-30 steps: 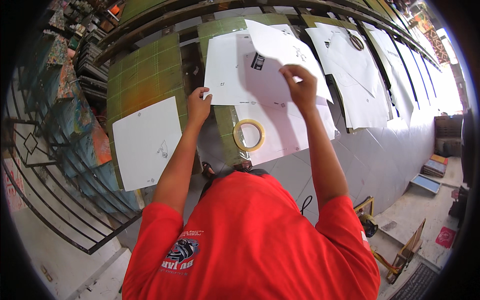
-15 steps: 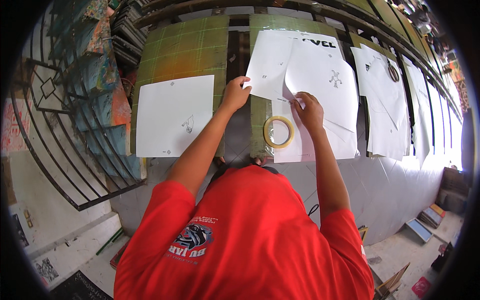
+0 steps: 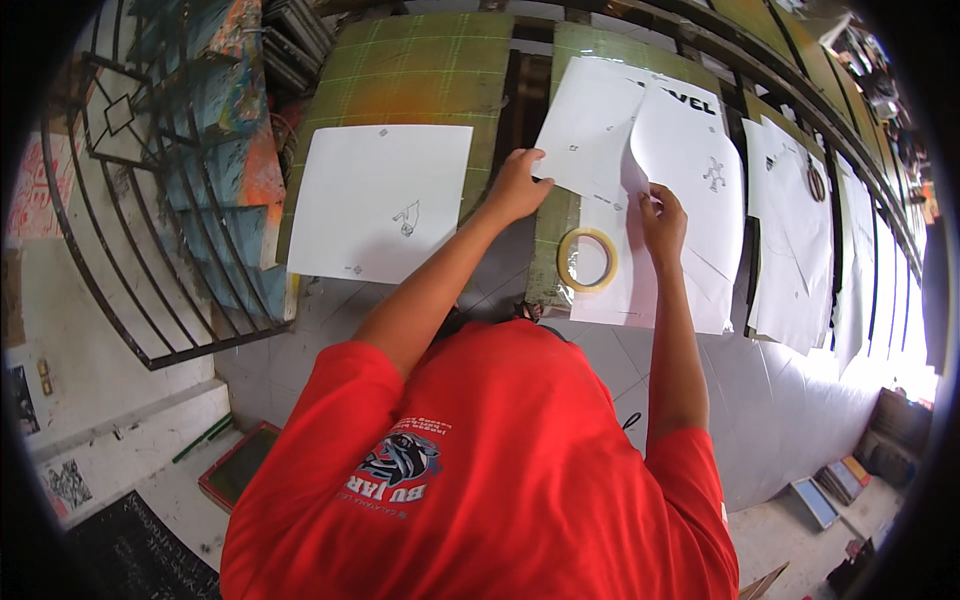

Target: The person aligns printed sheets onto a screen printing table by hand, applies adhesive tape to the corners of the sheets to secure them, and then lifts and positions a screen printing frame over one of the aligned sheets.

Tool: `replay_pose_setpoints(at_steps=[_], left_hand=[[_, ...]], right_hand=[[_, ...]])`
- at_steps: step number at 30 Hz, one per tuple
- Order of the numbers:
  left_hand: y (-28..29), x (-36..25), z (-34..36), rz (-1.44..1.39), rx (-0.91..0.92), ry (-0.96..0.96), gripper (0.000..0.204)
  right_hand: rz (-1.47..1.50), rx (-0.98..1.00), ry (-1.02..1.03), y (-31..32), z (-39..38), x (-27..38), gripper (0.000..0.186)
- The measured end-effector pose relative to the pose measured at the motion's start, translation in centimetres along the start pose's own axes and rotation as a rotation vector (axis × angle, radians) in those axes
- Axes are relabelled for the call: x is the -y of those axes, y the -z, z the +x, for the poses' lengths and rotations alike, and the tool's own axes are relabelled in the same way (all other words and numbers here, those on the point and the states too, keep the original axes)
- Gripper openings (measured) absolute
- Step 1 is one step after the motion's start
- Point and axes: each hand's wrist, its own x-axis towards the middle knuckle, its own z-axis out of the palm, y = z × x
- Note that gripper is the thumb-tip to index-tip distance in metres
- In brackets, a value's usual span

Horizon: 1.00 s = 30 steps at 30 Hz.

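White paper sheets lie overlapped on a green board (image 3: 545,235) in front of me. My left hand (image 3: 518,188) pinches the left edge of one printed sheet (image 3: 590,120). The near left corner of another sheet (image 3: 700,150), printed with a small figure, is held between the thumb and fingers of my right hand (image 3: 664,222); its left edge curls up off the stack. A roll of yellowish tape (image 3: 568,262) rests flat beside the pile, partly over a lower sheet (image 3: 610,307). Further left, a single sheet with a small drawing (image 3: 375,190) lies on another green board (image 3: 410,75).
Right of the stack, more sheets (image 3: 785,240) lie on boards, with scissors (image 3: 816,182) on top. Dark rails (image 3: 690,40) run behind the boards. A curved metal grille (image 3: 105,290) stands at left. A tiled floor (image 3: 790,400) shows below, with framed items at lower right.
The view has shifted, so the boards and sheets sit further right in it. Both hands keep their hold on the paper, and the right-hand sheet's curled edge still stands up.
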Motion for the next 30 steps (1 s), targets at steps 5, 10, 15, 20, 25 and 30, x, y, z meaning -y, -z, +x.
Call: replay_pose_setpoints(at_steps=[5, 10, 15, 20, 25, 30], left_hand=[[2.1, -1.5, -4.0, 0.011, 0.01, -0.091, 0.054], [8.4, -0.2, -9.5, -0.146, -0.179, -0.096, 0.037], [12.0, 1.1, -14.8, -0.138, -0.239, -0.026, 0.033], [10.1, -1.6, -16.3, -0.125, 0.134, -0.25, 0.032], [9.7, -3.4, -15.2, -0.152, 0.405, -0.47, 0.039], [15.6, -3.3, -16.2, -0.038, 0.303, -0.734, 0.048]], right_hand=[[-0.138, 0.11, 0.058, 1.4, -0.7, 2.2, 0.032], [-0.148, 0.145, 0.208, 3.2, -3.0, 3.9, 0.037], [-0.221, 0.434, 0.22, 4.3, -10.2, 8.0, 0.046], [-0.382, 0.424, 0.186, 2.7, -13.4, 6.8, 0.03], [-0.351, 0.385, 0.038, 2.6, -12.7, 9.7, 0.017], [-0.092, 0.548, 0.122, 2.7, -14.2, 19.6, 0.022]])
